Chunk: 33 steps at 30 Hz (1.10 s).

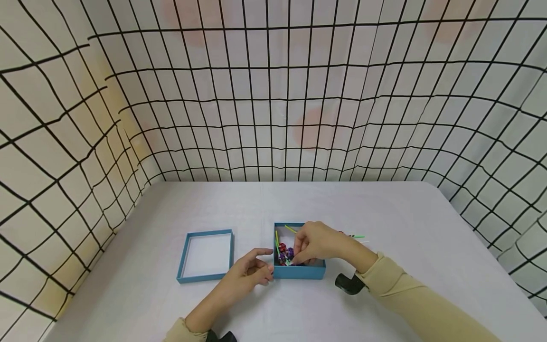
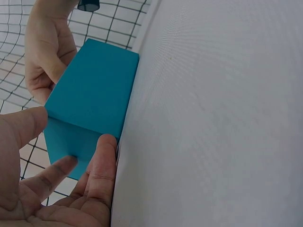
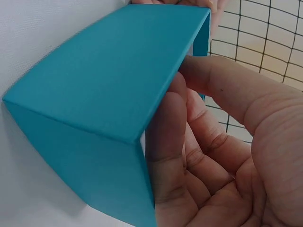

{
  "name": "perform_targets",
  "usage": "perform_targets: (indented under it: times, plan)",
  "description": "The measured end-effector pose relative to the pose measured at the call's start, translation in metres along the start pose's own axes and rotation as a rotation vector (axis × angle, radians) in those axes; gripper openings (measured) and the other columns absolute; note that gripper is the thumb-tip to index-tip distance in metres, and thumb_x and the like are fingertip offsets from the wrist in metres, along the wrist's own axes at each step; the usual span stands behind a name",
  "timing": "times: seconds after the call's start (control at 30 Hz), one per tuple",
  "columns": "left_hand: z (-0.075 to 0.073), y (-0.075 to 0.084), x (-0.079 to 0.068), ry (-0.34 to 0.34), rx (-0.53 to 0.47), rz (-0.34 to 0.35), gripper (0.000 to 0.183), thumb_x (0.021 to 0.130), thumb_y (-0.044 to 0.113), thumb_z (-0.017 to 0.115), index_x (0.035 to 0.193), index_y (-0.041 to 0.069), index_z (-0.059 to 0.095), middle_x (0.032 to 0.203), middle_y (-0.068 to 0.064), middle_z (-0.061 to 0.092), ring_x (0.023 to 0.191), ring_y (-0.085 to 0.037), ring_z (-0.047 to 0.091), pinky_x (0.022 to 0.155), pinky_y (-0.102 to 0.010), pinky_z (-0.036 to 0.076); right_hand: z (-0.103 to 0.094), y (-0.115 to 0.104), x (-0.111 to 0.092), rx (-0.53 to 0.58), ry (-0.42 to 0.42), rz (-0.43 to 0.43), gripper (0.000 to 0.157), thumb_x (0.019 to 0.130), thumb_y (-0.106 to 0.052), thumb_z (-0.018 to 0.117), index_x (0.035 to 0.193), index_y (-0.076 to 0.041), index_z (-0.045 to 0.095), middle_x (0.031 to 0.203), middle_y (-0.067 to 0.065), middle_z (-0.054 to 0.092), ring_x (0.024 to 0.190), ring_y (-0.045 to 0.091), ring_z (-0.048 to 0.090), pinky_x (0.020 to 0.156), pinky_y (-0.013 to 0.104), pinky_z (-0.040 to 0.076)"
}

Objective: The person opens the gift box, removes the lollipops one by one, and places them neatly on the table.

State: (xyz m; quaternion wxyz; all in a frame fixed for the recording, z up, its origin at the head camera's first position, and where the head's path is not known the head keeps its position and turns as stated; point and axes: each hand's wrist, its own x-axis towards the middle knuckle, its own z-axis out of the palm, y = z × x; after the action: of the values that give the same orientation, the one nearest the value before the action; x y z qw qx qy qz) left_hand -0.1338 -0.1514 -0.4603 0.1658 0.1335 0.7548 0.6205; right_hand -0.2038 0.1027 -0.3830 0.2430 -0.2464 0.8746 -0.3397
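Right grip (image 3: 232,158) partly inside an open teal box (image 3: 104,71), black grid (image 3: 239,16) behind

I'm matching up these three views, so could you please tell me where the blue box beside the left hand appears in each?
Head: below centre, slightly right of the middle; the blue box stands open.
Left wrist: left of centre, outer faces showing.
Right wrist: large, across the left and upper middle.
Shared landmark: the right hand, seen at the box in every view.

One box (image 1: 299,272), one lid (image 1: 202,278)
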Motion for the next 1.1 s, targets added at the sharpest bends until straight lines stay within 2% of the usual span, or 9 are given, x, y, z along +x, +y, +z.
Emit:
perform_targets:
  times: [0.47,0.83,0.93,1.1]
  plan:
    - [0.000,-0.001,0.000,-0.005,0.006,0.005,0.051,0.110,0.025,0.064,0.154,0.003,0.050,0.112,-0.020,0.073,0.095,-0.018,0.072,0.085,-0.024,0.061,-0.011,0.004,-0.011,0.009,0.070,0.003,0.015,0.090,-0.012,0.084,0.080,-0.010,0.074,0.066,-0.002,0.069,0.061,0.010,0.065,0.062,0.027,0.059]
    - [0.001,-0.004,0.003,-0.002,0.010,-0.004,0.050,0.109,0.023,0.065,0.153,0.004,0.052,0.111,-0.018,0.073,0.097,-0.020,0.072,0.085,-0.022,0.061,-0.021,0.016,-0.016,0.059,0.104,0.032,0.012,0.092,-0.011,0.082,0.083,-0.008,0.074,0.071,0.000,0.073,0.067,0.012,0.070,0.073,0.042,0.065]
    - [0.001,-0.003,0.002,0.000,-0.002,-0.001,0.050,0.109,0.023,0.065,0.153,0.004,0.052,0.112,-0.019,0.072,0.097,-0.021,0.072,0.086,-0.022,0.061,-0.023,0.019,-0.016,0.066,0.117,0.042,0.011,0.093,-0.012,0.081,0.085,-0.008,0.074,0.072,0.000,0.073,0.068,0.012,0.070,0.074,0.040,0.065]
    - [0.002,-0.004,0.002,0.012,-0.001,-0.002,0.051,0.109,0.025,0.066,0.154,0.005,0.052,0.111,-0.019,0.073,0.097,-0.021,0.072,0.085,-0.022,0.061,-0.024,0.023,-0.017,0.080,0.147,0.057,0.011,0.092,-0.013,0.082,0.085,-0.008,0.074,0.072,0.000,0.073,0.068,0.011,0.070,0.070,0.031,0.063]
